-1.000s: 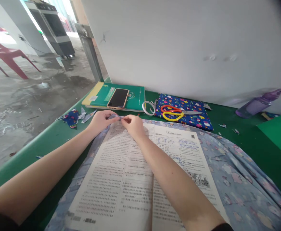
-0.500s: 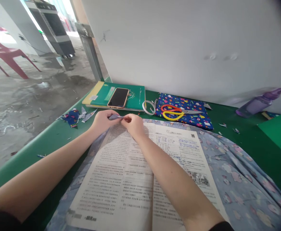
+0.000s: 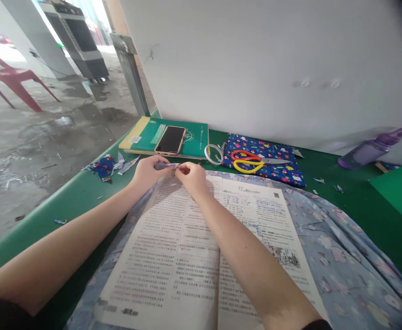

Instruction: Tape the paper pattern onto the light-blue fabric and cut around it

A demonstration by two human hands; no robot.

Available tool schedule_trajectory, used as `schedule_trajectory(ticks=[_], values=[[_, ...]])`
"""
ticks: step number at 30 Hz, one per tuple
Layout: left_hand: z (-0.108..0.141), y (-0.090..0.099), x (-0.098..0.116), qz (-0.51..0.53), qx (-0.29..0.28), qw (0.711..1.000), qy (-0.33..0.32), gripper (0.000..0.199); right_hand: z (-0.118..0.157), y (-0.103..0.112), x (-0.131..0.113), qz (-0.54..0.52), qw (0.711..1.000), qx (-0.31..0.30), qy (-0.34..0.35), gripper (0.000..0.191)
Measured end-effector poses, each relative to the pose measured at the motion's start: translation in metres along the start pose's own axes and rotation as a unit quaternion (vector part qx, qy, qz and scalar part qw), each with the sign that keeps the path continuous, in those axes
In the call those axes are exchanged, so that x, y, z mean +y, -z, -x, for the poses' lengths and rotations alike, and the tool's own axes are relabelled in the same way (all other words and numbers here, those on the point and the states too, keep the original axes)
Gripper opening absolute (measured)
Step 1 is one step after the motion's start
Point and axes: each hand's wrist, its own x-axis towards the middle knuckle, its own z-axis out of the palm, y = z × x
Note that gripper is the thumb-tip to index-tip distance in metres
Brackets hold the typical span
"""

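Green table [image 3: 66, 192], white wall [image 3: 256, 64], wet grey floor [image 3: 63, 123], red chair [image 3: 15, 78]

Green table [image 3: 366, 201] bears patterned blue-gray cloth [image 3: 328, 238] near, phone-topped books [image 3: 194, 137] far left, scissors-topped navy cloth [image 3: 283, 172] far, purple bottle [image 3: 364, 153] far right.

At center, both hands [image 3: 168, 174] pinch patterned fabric [image 3: 325, 229] above an open workbook [image 3: 197, 238]; scissors [image 3: 252, 161] lie upper right of them.

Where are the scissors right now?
Head view, far side of the table, right of centre: the scissors lie on the folded dark-blue patterned cloth, just right of the tape roll.
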Motion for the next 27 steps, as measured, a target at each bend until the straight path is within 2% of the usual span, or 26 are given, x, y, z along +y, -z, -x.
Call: schedule_trajectory(ticks=[7,15,27], values=[[-0.0011,0.0021,-0.0027,-0.010,0.005,1.000,-0.005,0.027,0.0011,0.0020,-0.0007,-0.009,1.000,-0.008,0.015,0.012],[0.0029,0.0054,0.0054,-0.021,-0.030,0.999,-0.013,0.027,0.0009,-0.0002,0.0031,0.018,1.000,-0.007,0.014,0.008],[0.0050,-0.0007,0.0036,-0.033,-0.011,0.999,-0.040,0.022,0.0011,0.0020,-0.0017,0.023,1.000,-0.019,0.008,0.007]])
